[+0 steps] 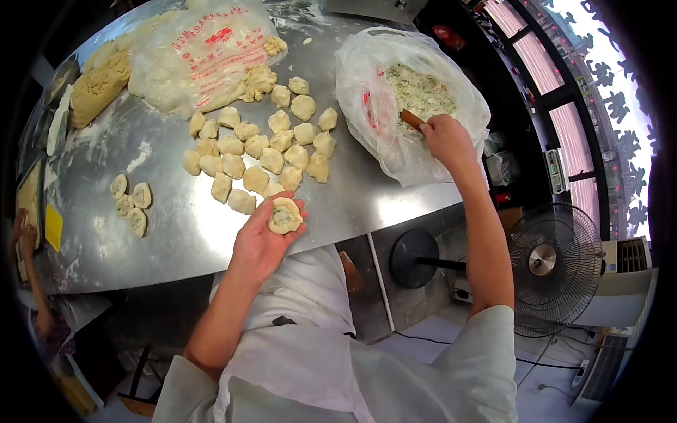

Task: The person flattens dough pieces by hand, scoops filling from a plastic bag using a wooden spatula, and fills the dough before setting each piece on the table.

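Note:
A flattened dough piece with some filling point(285, 216) rests in my left hand point(259, 238), whose fingers curl round it above the table's front edge. My right hand point(449, 141) is closed on a brown wooden tool point(411, 119) at the bowl on the right. That bowl is lined with a clear plastic bag point(367, 130) and holds pale green-flecked filling point(422, 92); the tool's lower end is at the filling. Several dough pieces point(271, 159) lie on the metal table between my hands.
Behind the pieces lies a large dough mass under printed plastic point(204, 56). Several filled pieces point(137, 223) sit at the left. Another person's hands point(27, 236) are at the far left edge, by a tray. A fan point(542, 259) stands at the right.

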`<state>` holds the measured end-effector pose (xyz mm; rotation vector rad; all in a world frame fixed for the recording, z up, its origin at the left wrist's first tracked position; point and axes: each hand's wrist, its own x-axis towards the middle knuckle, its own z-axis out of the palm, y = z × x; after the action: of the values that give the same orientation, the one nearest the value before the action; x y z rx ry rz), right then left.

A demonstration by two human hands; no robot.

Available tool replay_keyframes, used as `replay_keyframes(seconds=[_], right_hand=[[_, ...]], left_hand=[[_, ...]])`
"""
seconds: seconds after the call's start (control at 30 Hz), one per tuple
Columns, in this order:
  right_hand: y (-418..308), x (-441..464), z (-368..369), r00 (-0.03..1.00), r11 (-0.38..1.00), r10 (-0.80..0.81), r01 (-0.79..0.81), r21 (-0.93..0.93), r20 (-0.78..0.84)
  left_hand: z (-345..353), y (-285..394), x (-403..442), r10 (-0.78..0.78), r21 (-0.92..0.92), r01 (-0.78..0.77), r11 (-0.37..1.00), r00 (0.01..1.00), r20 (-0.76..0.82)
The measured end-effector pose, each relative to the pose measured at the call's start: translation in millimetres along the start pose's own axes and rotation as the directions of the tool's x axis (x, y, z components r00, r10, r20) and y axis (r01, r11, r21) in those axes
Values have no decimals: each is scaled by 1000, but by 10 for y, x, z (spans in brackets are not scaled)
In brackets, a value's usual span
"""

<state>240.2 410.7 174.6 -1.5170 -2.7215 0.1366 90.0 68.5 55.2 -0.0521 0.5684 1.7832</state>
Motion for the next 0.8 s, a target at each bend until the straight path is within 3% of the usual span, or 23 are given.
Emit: replay_keyframes(seconds=[0.1,0.3,0.4,0.5,0.7,0.8], right_hand=[[41,43,72,996,999,-50,51,18,-70],[16,29,200,983,981,9,27,191,-185],[15,69,183,984,912,32,44,407,-177],[-41,14,-6,991,801,132,-113,587,11],[14,46,-1,993,899,78,-33,437,-86],[-35,56,35,933,976,-70,138,171,-353]], left_hand=[[-9,2,-19,-4,9,4,1000,1000,0],[-24,-50,-5,-44,-12,44,999,999,-1],[-6,-54,7,-40,-28,40,999,999,1],[45,-12,41,-18,-44,17,999,1000,-15],[18,6,114,-14,-12,14,1000,1000,-7],[-4,-29,86,-32,-4,32,999,999,-18]])
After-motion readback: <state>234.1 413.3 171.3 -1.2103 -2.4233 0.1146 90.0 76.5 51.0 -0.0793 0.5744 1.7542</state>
